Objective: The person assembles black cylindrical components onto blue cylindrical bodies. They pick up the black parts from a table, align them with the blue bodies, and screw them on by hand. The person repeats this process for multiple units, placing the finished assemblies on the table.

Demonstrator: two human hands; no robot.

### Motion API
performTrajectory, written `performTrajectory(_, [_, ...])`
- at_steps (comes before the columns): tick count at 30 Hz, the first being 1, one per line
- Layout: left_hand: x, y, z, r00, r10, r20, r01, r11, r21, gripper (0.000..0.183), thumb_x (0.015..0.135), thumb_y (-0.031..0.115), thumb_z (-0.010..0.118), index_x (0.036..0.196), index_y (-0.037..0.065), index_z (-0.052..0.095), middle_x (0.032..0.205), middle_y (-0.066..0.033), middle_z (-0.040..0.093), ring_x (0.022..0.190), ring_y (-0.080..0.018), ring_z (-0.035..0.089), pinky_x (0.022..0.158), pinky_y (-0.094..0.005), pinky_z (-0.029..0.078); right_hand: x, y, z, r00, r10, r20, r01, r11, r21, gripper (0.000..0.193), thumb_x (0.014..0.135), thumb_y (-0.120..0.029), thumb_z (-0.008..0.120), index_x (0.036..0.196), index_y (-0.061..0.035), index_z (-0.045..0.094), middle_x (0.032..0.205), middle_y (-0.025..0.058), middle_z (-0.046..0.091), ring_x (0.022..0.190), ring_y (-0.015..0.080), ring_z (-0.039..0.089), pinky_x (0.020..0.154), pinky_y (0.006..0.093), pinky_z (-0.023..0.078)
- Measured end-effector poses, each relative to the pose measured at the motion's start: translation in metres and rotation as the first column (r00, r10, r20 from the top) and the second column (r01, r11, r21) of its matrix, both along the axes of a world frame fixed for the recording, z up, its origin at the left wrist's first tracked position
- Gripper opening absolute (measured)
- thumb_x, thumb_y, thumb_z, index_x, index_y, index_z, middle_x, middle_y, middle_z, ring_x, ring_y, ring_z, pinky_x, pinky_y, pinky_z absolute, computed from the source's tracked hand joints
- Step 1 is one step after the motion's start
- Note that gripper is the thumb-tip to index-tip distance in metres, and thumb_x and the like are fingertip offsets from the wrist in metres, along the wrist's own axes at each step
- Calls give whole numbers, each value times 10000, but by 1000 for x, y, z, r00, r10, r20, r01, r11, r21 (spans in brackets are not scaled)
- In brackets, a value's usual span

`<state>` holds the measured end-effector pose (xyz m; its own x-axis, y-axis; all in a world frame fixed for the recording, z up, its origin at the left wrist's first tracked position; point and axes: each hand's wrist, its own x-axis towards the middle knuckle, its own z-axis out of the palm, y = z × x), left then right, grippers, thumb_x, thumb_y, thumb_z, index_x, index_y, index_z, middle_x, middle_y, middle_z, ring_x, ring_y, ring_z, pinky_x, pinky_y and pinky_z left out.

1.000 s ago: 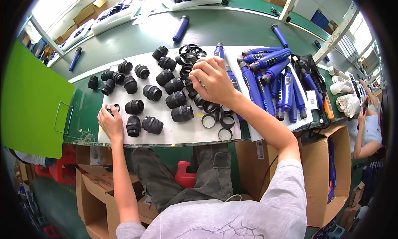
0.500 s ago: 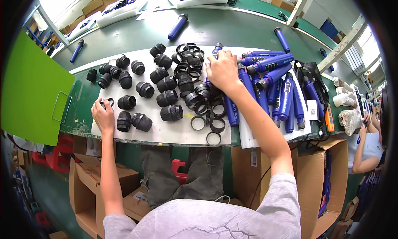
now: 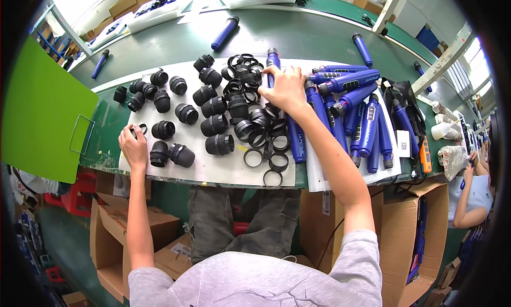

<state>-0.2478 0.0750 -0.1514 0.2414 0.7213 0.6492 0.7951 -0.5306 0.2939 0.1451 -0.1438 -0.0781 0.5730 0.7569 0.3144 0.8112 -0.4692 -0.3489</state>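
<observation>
At the left edge of the white mat (image 3: 245, 171), my left hand (image 3: 133, 148) has its fingers closed on a small black ring (image 3: 142, 129), partly hidden by the fingertips. My right hand (image 3: 290, 91) is over the middle right of the mat, its thumb and fingers around a blue microphone handle (image 3: 273, 59) whose dark end points away from me. The palm hides the handle's lower part. Left of this hand lies a heap of black rings (image 3: 259, 115). Black mesh microphone heads (image 3: 214, 125) stand and lie between my two hands.
Blue microphone handles (image 3: 367, 126) are piled on a white foam sheet at right, beside black straps and an orange tool (image 3: 425, 157). A green panel (image 3: 48, 115) rises at left. Open cardboard boxes (image 3: 415, 238) stand below the table. Another person's arm (image 3: 468, 200) shows at far right.
The blue handle under my right hand has shifted a little away and to the left, and my right thumb now shows at its side. My left hand stays almost in place.
</observation>
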Motion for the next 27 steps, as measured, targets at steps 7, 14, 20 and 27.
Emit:
performTrajectory(7, [3,0,2,1000,-2,-5,2,1000,-31,376,1029,311,486,1096,-32,624,1112,-232,658,1092,-409,573,996,-487,419,24,5,-14,996,-50,-77,73,942,329,460,746,-347,722,1174,-179,698,1065,244,651,1130,408,532,1032,503,376])
performTrajectory(14, [2,-1,4,1000,16,-19,-18,998,-65,385,1021,312,495,1111,-41,620,1140,-233,650,1115,-401,565,1014,-486,410,20,-1,-6,995,-79,-68,101,899,426,399,750,-298,734,1136,-201,706,1012,210,651,1081,390,549,993,481,392])
performTrajectory(20, [3,0,2,1000,20,-21,-20,1000,-7,359,1031,300,489,1093,-24,628,1087,-219,665,1067,-403,584,980,-486,426,20,2,-8,997,-37,-64,60,907,416,395,746,-288,727,1131,-202,713,1017,198,643,1088,376,549,993,479,389])
performTrajectory(27, [1,1,0,999,21,-42,-22,1000,-14,369,1031,307,485,1093,-29,625,1105,-222,662,1079,-405,580,983,-489,424,19,-1,-6,999,-35,-42,49,906,420,398,744,-286,732,1131,-191,712,1011,189,643,1085,364,550,979,472,403])
